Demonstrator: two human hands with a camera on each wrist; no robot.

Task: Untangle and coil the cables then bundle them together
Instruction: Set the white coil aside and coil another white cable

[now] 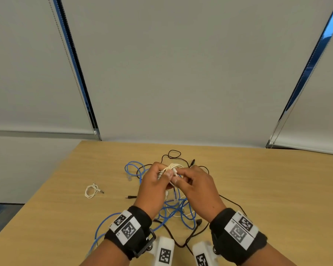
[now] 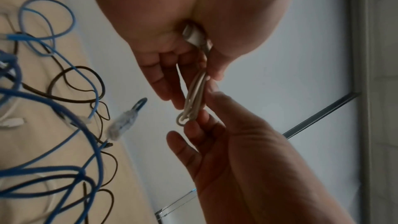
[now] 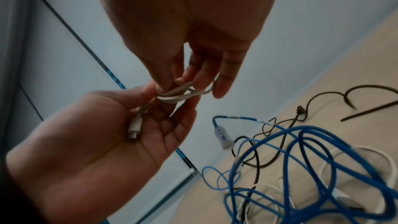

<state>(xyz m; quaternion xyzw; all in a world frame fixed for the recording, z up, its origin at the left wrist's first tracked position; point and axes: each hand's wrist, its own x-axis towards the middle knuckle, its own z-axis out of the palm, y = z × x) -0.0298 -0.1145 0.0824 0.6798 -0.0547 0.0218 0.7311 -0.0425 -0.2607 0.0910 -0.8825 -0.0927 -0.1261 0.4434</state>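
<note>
Above the middle of the table, both hands hold a small white cable coil [image 1: 173, 168]. My left hand [image 1: 155, 182] grips its loops [image 2: 194, 94], and the white plug [image 2: 193, 37] lies against the palm. My right hand [image 1: 191, 179] pinches the same loops [image 3: 180, 95] between thumb and fingertips. Under the hands a long blue cable [image 1: 181, 212] lies tangled with a thin black cable [image 1: 173, 154] and another white cable [image 3: 366, 152] on the wood. The blue cable's clear plug [image 3: 223, 136] hangs just above the table.
A coiled white cable [image 1: 91, 191] lies alone at the left of the wooden table [image 1: 277, 189]. A black plug [image 1: 131, 197] rests between it and the tangle. Grey window blinds hang behind the table's far edge; the left edge runs diagonally.
</note>
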